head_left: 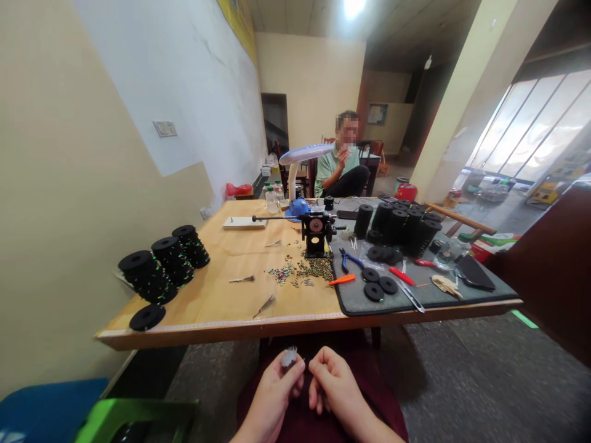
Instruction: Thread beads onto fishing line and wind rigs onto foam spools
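Both hands are over my lap, below the table's front edge. My left hand point(281, 387) is closed around a small grey bristly bundle point(289, 358), whose thin tips stick up above the fingers. Close on its right, my right hand point(330, 378) has thumb and forefinger pinched together; whatever lies between them is too small to make out. A narrow gap separates the two hands. On the table beyond lie small bundles of thin strands point(265, 305), a heap of tiny coloured beads point(281, 273) and brass-coloured pieces point(316, 268).
A black winding device point(316, 229) and blue-based lamp point(298, 208) stand mid-table. Stacks of black spools point(143, 277) are at left, more point(397, 224) at right on a grey mat point(351, 301) with pliers point(353, 258) and an orange tool point(341, 280). A person point(339, 166) sits beyond.
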`<state>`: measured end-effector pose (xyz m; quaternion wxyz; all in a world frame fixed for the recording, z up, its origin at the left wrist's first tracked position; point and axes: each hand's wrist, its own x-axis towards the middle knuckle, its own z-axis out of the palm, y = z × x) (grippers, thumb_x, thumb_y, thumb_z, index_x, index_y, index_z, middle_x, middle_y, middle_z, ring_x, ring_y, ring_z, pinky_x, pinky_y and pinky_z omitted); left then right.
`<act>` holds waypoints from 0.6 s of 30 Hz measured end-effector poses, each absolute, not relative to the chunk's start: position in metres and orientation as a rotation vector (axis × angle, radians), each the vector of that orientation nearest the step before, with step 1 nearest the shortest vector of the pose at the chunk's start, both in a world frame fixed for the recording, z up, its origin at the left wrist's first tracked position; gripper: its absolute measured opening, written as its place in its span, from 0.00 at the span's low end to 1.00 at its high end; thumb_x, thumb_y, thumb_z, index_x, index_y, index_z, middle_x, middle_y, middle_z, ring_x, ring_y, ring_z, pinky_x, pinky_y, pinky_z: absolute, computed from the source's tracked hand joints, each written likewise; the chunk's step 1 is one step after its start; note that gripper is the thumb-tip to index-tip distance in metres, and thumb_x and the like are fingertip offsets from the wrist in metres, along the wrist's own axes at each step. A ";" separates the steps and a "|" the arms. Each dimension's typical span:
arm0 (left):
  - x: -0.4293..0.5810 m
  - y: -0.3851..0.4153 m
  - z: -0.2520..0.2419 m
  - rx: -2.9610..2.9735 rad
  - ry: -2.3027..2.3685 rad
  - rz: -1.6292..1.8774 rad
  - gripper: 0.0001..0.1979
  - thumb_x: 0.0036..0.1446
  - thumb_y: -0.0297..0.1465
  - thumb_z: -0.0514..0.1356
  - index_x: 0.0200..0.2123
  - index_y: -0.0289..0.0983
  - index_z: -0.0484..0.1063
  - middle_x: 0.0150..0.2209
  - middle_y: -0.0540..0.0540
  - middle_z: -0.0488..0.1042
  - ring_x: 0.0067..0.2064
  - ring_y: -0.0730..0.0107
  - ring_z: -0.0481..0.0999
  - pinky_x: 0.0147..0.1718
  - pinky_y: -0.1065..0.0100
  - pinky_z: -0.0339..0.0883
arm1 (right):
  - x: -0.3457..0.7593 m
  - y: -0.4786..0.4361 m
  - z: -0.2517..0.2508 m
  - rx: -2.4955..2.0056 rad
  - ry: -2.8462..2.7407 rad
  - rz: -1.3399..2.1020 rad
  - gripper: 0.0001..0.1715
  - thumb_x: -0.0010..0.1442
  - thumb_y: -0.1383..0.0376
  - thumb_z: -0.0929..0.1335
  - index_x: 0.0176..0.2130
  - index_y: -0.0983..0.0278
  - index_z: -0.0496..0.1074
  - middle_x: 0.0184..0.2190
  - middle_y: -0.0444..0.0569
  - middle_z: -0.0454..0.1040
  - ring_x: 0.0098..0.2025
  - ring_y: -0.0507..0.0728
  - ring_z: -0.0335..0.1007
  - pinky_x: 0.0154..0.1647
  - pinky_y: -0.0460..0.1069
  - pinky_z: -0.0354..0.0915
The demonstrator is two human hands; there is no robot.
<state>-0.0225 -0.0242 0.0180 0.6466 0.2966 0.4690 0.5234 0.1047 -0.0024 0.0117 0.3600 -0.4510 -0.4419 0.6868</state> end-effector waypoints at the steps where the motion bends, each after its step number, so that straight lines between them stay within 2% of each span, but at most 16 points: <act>1: -0.022 -0.024 0.018 0.714 1.080 1.189 0.15 0.45 0.40 0.67 0.27 0.35 0.68 0.19 0.55 0.64 0.22 0.77 0.60 0.23 0.73 0.55 | 0.105 -0.002 0.010 -1.162 -1.143 1.764 0.26 0.49 0.43 0.65 0.27 0.61 0.57 0.09 0.39 0.68 0.07 0.45 0.52 0.08 0.40 0.38; 7: -0.021 -0.024 0.019 0.886 1.145 1.154 0.15 0.46 0.40 0.66 0.25 0.36 0.67 0.19 0.55 0.63 0.22 0.77 0.60 0.21 0.73 0.54 | 0.105 0.001 0.005 -1.122 -1.175 1.767 0.29 0.48 0.40 0.65 0.30 0.62 0.58 0.10 0.39 0.69 0.07 0.45 0.53 0.08 0.40 0.39; 18: -0.019 -0.023 0.023 0.985 1.160 1.109 0.17 0.45 0.42 0.66 0.24 0.36 0.66 0.18 0.55 0.63 0.21 0.76 0.60 0.20 0.74 0.54 | 0.104 0.002 0.002 -1.096 -1.142 1.767 0.27 0.48 0.42 0.67 0.29 0.62 0.58 0.08 0.38 0.67 0.07 0.45 0.52 0.09 0.40 0.44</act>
